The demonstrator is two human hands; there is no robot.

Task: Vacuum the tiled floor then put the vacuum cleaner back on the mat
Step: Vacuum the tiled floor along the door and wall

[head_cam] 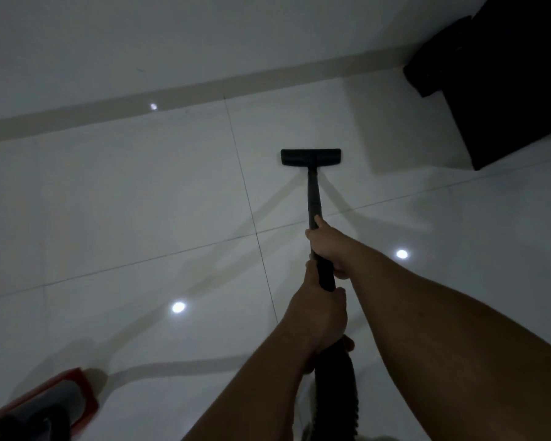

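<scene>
A black vacuum wand [313,192] runs from my hands down to a flat black floor nozzle [310,156] resting on the glossy white tiled floor [140,202]. My right hand [330,246] grips the wand higher up the tube. My left hand [320,316] holds it lower, where the ribbed black hose [336,386] joins. The hose drops toward my body at the bottom edge. A red-edged thing with a grey top [58,396] lies at the bottom left; I cannot tell whether it is the mat.
A beige skirting strip [172,97] marks the wall ahead. Dark furniture [503,84] fills the upper right corner, close to the right of the nozzle. Ceiling lights reflect as bright spots on the tiles. A dark shape sits at the bottom left corner.
</scene>
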